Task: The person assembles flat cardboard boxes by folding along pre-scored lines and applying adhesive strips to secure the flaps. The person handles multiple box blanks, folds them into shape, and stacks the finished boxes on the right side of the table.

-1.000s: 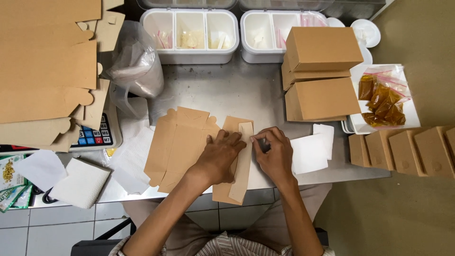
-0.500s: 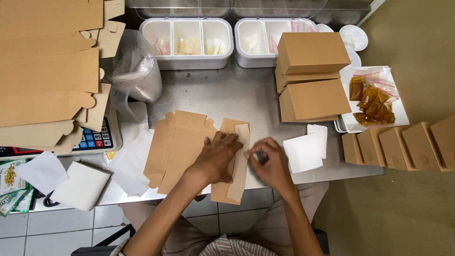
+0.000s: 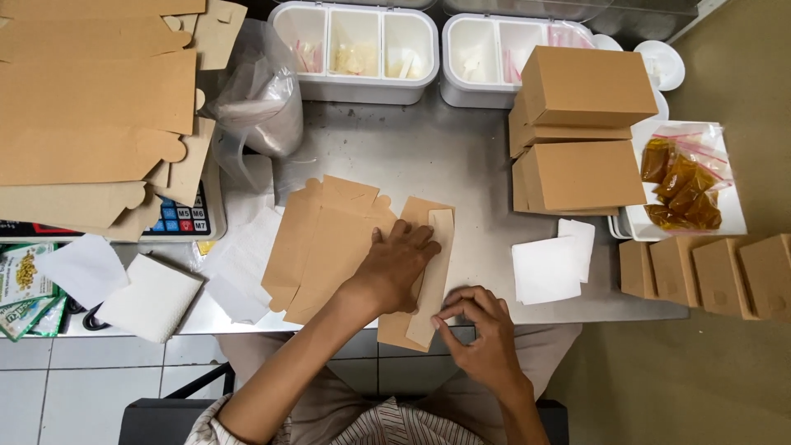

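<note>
My left hand point(image 3: 395, 268) lies flat, fingers spread, pressing on a flattened brown cardboard box blank point(image 3: 325, 243) on the steel table point(image 3: 428, 156). A narrow cardboard flap point(image 3: 438, 247) runs along the blank's right side. The fingertips of my right hand point(image 3: 482, 330) pinch the flap's lower end at the table's near edge. The blank sits on a small pile of similar blanks.
A stack of flat blanks point(image 3: 91, 107) covers the left, over a keypad device point(image 3: 177, 218). Assembled brown boxes point(image 3: 577, 124) stand at the right, beside a tray of orange sachets point(image 3: 684, 177). White divided containers point(image 3: 354, 49), a plastic bag point(image 3: 255, 99), white paper squares point(image 3: 548, 268) and small boxes point(image 3: 709, 276) surround them.
My right hand has slid down the flap from its upper middle to its lower end. My left hand stays pressed on the blank.
</note>
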